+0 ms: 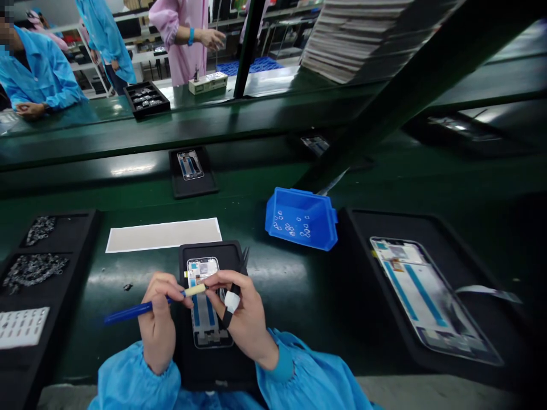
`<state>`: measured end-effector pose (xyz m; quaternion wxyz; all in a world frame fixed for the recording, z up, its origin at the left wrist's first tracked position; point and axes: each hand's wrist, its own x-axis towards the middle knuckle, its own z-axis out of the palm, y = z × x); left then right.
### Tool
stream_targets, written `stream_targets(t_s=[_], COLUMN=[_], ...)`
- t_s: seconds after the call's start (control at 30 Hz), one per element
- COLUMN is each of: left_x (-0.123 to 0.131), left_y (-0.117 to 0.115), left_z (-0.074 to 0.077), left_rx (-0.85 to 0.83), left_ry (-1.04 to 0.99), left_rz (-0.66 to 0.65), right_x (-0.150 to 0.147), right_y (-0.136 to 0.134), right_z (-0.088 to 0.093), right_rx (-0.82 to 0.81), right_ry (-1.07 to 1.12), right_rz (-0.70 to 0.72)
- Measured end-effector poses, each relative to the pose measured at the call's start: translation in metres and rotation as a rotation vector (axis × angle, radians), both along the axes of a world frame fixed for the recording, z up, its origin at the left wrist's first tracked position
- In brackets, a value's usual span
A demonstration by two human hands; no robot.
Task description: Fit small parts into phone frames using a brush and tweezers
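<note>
My left hand [159, 322] is closed around a blue pen-like tool [128, 313] with a cream-coloured end pointing right. At that end the thumb and forefinger of my right hand [248, 322] pinch a tiny dark piece, too small to name. Black tweezers [245, 259] are tucked in the same hand, prongs pointing up and away; a white wrap [232, 302] shows around their middle. Under both hands a phone frame [209, 337] with blue strips lies on a black tray [188, 364], its upper part partly covered by my fingers.
Left stands a black compartment tray [81, 250] of small dark parts and a white sheet [25, 327]. A blue bin [329, 225] holds small clear pieces. A pale strip [162, 236] lies ahead. Another phone frame [427, 296] sits right. A dark post [384, 102] slants overhead; people stand beyond.
</note>
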<state>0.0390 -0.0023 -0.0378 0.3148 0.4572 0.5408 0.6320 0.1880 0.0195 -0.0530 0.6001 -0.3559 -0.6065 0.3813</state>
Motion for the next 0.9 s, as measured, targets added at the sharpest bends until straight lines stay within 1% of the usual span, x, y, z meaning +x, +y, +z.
stream_targets(t_s=[0.1, 0.17, 0.23, 0.33, 0.37, 0.4, 0.47, 0.53, 0.57, 0.67, 0.73, 0.8, 0.9], left_x=[0.002, 0.004, 0.004, -0.001, -0.006, -0.012, -0.026, -0.042, -0.050, -0.069, -0.074, -0.072, -0.059], left_y=[0.002, 0.003, 0.005, 0.010, 0.011, 0.013, 0.016, 0.017, 0.017, 0.012, 0.007, 0.003, 0.003], left_z=[0.001, 0.006, 0.012, 0.021, 0.023, 0.024, 0.026, 0.028, 0.029, 0.029, 0.025, 0.018, 0.007], left_rx=[-0.021, -0.051, -0.107, -0.247, -0.311, -0.375, -0.453, -0.432, -0.399, -0.312, -0.288, -0.260, -0.199], left_ry=[-0.084, -0.183, -0.336, -0.651, -0.756, -0.853, -1.014, -1.124, -1.160, -1.191, -1.140, -1.003, -0.641], left_rz=[-0.051, -0.079, -0.098, -0.104, -0.068, 0.001, 0.201, 0.375, 0.426, 0.491, 0.493, 0.461, 0.346], right_x=[-0.001, -0.002, -0.004, -0.005, -0.005, -0.003, 0.005, 0.018, 0.026, 0.049, 0.058, 0.060, 0.055], right_y=[-0.001, -0.001, -0.001, 0.000, 0.000, 0.001, 0.004, 0.011, 0.015, 0.034, 0.046, 0.053, 0.058], right_z=[0.000, 0.001, 0.004, 0.006, 0.006, 0.005, 0.002, -0.004, -0.008, -0.023, -0.033, -0.041, -0.048], right_rx=[-0.018, -0.040, -0.066, -0.120, -0.136, -0.145, -0.151, -0.156, -0.167, -0.202, -0.194, -0.134, 0.004], right_ry=[0.015, 0.037, 0.076, 0.116, 0.109, 0.092, 0.032, -0.060, -0.125, -0.369, -0.518, -0.623, -0.694], right_rz=[0.007, 0.014, 0.035, 0.063, 0.058, 0.043, -0.009, -0.074, -0.103, -0.159, -0.157, -0.135, -0.078])
